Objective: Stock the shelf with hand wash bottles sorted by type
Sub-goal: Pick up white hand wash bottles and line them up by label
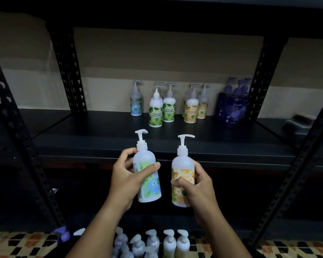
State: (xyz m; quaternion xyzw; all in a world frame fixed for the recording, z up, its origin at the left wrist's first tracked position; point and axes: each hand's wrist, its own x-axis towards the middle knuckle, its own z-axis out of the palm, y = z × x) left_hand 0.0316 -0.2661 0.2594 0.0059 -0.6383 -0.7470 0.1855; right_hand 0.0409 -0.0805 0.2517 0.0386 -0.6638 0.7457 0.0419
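My left hand [126, 180] grips a white pump bottle with a blue-green label [150, 185], held upright in front of the shelf edge. My right hand [199, 185] grips a white pump bottle with a yellow label [182, 175], also upright, just to the right of the first. On the black shelf [104, 135] stand sorted groups: one blue-label bottle [136, 101] at the left, green-label bottles [161, 108], yellow-label bottles [194, 107], and dark purple bottles [231, 107] at the right.
Several more pump bottles [157, 243] stand below my arms on a patterned floor [22, 244], with a purple pump [63, 236] at the left. Perforated black uprights [67, 71] frame the shelf. A small grey object [300, 122] lies on the neighbouring shelf at right.
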